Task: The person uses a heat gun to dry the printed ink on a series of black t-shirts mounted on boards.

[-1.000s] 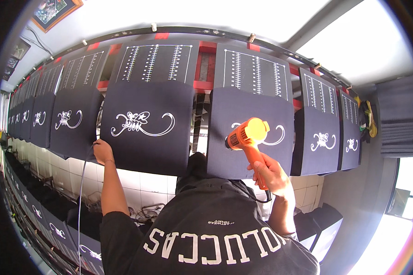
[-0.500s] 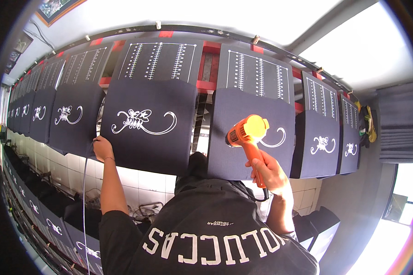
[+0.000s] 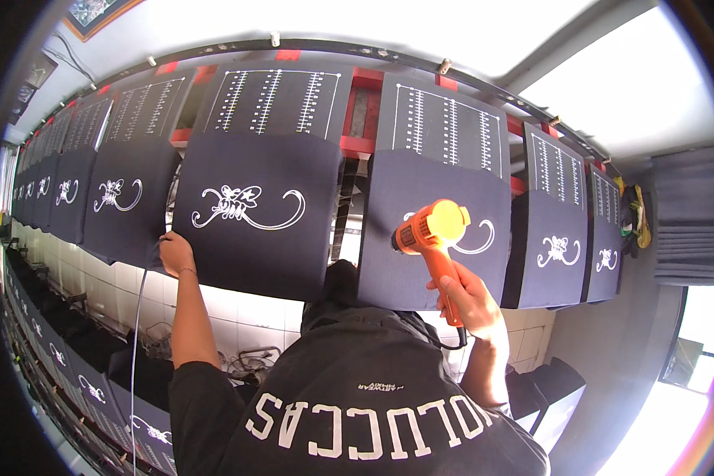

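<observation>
My right hand (image 3: 472,301) is wrapped round the handle of an orange heat gun (image 3: 432,230), its dark nozzle turned to the left. The gun hangs over a dark fabric panel (image 3: 389,274) and hides part of the white curled print on it. My left hand (image 3: 177,254) is closed at the gap between two panels, beside the lower left edge of a dark panel with a white scroll print (image 3: 250,208). What its fingers pinch is hidden. A thin white cord (image 3: 137,333) hangs down close by that hand.
Flat boards with white ruled scales (image 3: 270,103) stand in a long row, with printed dark fabric over their lower parts. Red frame bars (image 3: 358,145) show between them. Another row of printed panels (image 3: 91,389) lies at lower left. A grey curtain (image 3: 686,230) hangs at right.
The heat gun has shifted very slightly to the right and down. My left hand is nearly where it was, and the white cord has swung to the left.
</observation>
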Motion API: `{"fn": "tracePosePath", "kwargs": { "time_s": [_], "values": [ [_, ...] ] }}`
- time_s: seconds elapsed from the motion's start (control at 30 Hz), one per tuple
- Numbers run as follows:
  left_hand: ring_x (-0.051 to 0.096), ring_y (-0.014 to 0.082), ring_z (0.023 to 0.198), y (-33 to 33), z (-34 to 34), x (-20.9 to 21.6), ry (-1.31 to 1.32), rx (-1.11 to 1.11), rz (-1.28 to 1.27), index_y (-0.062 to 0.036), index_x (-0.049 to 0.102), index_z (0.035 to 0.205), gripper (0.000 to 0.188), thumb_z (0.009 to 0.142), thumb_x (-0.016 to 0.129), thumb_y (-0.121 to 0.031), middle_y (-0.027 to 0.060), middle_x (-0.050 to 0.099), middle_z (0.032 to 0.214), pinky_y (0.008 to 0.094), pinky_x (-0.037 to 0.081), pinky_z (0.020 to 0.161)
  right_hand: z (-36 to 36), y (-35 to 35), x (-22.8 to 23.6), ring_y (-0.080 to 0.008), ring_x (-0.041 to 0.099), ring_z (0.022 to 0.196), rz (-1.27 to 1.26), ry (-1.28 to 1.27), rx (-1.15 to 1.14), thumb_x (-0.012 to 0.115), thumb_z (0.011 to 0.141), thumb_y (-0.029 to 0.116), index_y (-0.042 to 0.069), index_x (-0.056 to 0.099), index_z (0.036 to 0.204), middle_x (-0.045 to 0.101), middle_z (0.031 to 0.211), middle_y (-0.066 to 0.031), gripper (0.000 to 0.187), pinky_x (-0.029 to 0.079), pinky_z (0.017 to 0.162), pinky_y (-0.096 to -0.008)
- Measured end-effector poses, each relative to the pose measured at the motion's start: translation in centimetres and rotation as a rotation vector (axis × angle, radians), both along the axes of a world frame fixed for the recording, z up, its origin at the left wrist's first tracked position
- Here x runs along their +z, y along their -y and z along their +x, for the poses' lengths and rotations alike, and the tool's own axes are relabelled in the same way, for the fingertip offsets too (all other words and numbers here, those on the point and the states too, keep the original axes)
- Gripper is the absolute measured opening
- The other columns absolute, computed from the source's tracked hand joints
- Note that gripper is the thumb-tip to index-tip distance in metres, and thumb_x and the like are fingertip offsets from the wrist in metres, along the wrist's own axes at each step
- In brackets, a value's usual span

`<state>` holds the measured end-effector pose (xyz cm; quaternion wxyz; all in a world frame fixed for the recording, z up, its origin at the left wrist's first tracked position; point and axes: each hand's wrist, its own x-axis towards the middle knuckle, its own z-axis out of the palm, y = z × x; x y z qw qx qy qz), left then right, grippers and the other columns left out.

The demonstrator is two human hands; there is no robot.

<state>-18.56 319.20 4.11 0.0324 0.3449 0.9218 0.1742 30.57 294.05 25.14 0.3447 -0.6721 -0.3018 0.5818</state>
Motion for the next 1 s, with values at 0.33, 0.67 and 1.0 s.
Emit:
{"fn": "tracePosePath", "kwargs": {
  "time_s": [0.33,0.67,1.0],
  "values": [
    [0.066,0.0460,0.092,0.1,-0.4,-0.3,-0.010,-0.023,0.000,0.0062,0.069,0.096,0.056,0.096,0.032,-0.036,0.0282,0.069,0.101,0.0525,0.052,0.081,0.6,0.5,0.0,-0.0090,0.057,0.070,-0.012,0.011,-0.039,0.050,0.101,0.027,0.001,0.052,0.129,0.064,0.099,-0.0066,0.039,0.052,0.061,-0.0254],
    [0.065,0.0396,0.089,1.4,-12.3,-5.4,0.227,-0.578,0.164,0.0020,0.065,0.099,0.040,0.101,0.043,-0.032,0.0218,0.069,0.097,0.0454,0.049,0.081,-0.8,1.3,-0.4,-0.0098,0.058,0.066,0.050,-0.018,-0.252,0.058,0.095,0.034,-0.002,0.055,0.123,0.065,0.098,-0.0094,0.045,0.052,0.058,-0.0250],
    [0.061,0.0111,0.077,6.3,-30.8,-11.6,0.826,-0.528,-0.371,-0.0113,0.063,0.108,0.030,0.101,0.049,-0.037,0.0002,0.061,0.090,0.0279,0.049,0.063,-16.8,-10.0,-2.1,-0.0089,0.055,0.056,0.233,-0.296,-0.298,0.062,0.092,0.021,-0.002,0.046,0.135,0.060,0.079,-0.0056,0.051,0.044,0.051,-0.0217]
  ]
}}
